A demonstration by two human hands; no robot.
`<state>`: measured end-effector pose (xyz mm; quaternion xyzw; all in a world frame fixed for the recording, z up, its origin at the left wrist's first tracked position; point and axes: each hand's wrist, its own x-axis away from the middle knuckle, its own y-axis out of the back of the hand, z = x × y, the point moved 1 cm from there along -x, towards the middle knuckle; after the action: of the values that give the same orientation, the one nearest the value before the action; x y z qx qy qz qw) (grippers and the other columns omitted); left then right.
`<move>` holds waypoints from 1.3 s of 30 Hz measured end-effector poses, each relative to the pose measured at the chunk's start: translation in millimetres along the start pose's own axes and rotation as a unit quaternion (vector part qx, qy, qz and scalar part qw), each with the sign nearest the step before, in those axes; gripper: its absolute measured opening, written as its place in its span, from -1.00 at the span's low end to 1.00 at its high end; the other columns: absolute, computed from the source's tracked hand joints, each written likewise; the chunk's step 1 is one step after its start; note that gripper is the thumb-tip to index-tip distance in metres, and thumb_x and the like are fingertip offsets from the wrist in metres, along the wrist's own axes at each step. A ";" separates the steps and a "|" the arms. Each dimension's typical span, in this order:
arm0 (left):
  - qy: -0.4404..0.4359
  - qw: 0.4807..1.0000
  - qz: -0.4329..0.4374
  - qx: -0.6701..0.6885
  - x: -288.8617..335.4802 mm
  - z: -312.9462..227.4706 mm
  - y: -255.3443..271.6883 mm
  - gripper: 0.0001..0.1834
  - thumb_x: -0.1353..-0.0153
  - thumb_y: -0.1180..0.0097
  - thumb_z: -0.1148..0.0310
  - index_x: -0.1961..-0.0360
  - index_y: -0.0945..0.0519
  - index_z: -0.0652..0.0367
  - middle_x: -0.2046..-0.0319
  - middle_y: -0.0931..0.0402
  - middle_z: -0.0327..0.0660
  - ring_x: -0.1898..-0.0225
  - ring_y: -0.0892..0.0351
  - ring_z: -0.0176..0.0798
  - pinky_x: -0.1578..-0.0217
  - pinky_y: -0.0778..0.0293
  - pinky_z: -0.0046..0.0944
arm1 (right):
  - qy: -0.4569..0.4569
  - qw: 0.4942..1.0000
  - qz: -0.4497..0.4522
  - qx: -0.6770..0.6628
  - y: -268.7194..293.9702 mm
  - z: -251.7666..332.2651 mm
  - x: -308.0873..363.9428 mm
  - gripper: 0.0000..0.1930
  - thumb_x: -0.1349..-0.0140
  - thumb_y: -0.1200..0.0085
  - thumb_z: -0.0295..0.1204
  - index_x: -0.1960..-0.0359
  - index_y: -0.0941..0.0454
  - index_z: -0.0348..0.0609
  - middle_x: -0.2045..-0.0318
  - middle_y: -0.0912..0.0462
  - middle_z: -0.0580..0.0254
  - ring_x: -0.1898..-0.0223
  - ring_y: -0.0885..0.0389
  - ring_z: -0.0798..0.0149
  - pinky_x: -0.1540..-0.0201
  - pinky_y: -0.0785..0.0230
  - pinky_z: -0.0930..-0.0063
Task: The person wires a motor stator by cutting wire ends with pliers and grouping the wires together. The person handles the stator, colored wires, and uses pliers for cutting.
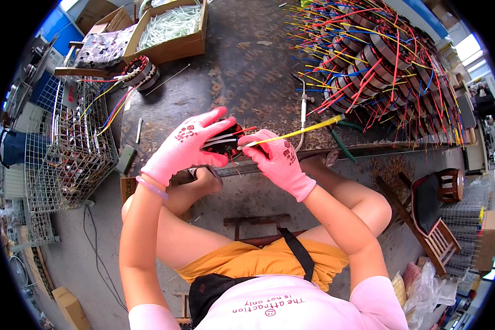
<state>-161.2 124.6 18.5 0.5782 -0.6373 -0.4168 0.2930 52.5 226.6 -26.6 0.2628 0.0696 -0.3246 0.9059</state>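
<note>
Both my hands wear pink gloves and meet at the table's near edge. Between them is a motor stator, a dark ring with red windings, white sleeves and short red leads, partly covered by my fingers. My left hand spans it from the left, thumb and fingers spread around its sides. My right hand is closed at the stator's right side, its fingertips pinched on a yellow lead with a white end. That lead stretches up to the right across the glove.
Many stators with coloured leads are piled at the right. Another stator sits at the left, near a cardboard box of white sleeves. A metal torch-like tool lies by the pile. Wire baskets stand left, a wooden chair right.
</note>
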 end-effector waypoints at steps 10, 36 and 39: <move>0.080 0.996 0.038 -0.006 12.4 -10.0 7.6 -0.14 0.10 -0.44 0.44 -0.33 -0.42 0.13 -0.24 -0.40 -0.01 -0.19 -0.48 0.09 -0.18 -0.46 -0.11 | -0.126 0.979 0.008 -0.160 1.5 -13.1 -16.2 -0.84 -0.31 -0.16 -0.51 0.11 -0.59 -0.26 0.25 -0.71 0.11 0.20 -0.69 0.29 0.10 -0.52 0.41; 0.065 0.990 -0.114 -0.061 -9.9 -19.2 -45.9 0.06 0.21 -0.53 0.13 -0.36 -0.32 0.21 -0.29 -0.35 0.05 -0.34 -0.31 0.11 -0.33 -0.28 0.01 | -0.010 0.998 -0.015 -0.060 22.0 20.5 -35.3 -0.84 -0.29 -0.18 -0.41 0.19 -0.64 -0.24 0.29 -0.63 0.06 0.24 -0.64 0.05 0.17 -0.47 0.30; 0.026 0.975 -0.217 -0.031 -10.2 -28.8 -35.2 0.08 0.23 -0.53 0.15 -0.39 -0.32 0.14 -0.31 -0.34 -0.01 -0.37 -0.29 0.07 -0.38 -0.22 0.07 | -0.007 1.000 0.008 -0.029 16.6 12.8 -43.7 -0.79 -0.31 -0.16 -0.32 0.19 -0.64 -0.21 0.29 -0.62 0.07 0.22 -0.64 0.01 0.17 -0.47 0.25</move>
<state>-117.5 129.7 2.9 0.7037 -0.4756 -0.4748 0.2304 28.2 254.9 4.5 0.2344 0.0706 -0.3171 0.9163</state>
